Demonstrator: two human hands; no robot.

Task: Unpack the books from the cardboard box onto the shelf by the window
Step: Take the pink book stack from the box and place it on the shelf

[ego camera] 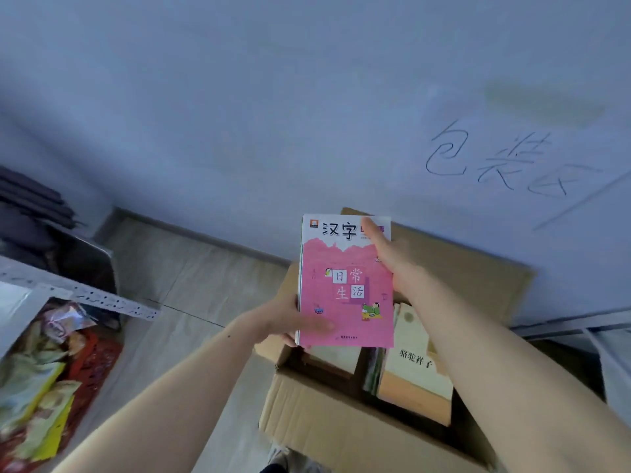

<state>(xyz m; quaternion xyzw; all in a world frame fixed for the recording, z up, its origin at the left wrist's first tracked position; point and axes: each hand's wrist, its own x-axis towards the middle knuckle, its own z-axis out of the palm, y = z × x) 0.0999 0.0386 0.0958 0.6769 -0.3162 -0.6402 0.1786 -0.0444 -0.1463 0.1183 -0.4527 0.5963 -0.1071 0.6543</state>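
at the far left we see the edge of a metal shelf with a perforated rail, and on its surface a heap of bright, colourful packets; we can't tell whether any of those are books already put there, and no window shows in this view.

moving right, our left hand has its grip closed on the lower left corner of a pink book, thumb lying across the front cover. the book is held upright, cover facing us, lifted clear above the cardboard box and not touching anything inside it. our right hand presses its fingers against the upper right of the cover and wraps the right edge, so both hands are gripping this same book.

below and to the right, the box stands open on the floor, and it is far from emptied: a yellow book lies on top of a stack inside, with darker books beside it.

we judge the task to be at an early or middle stage: one book is out of the box and in hand but not yet shelved, and several more remain to be lifted out.
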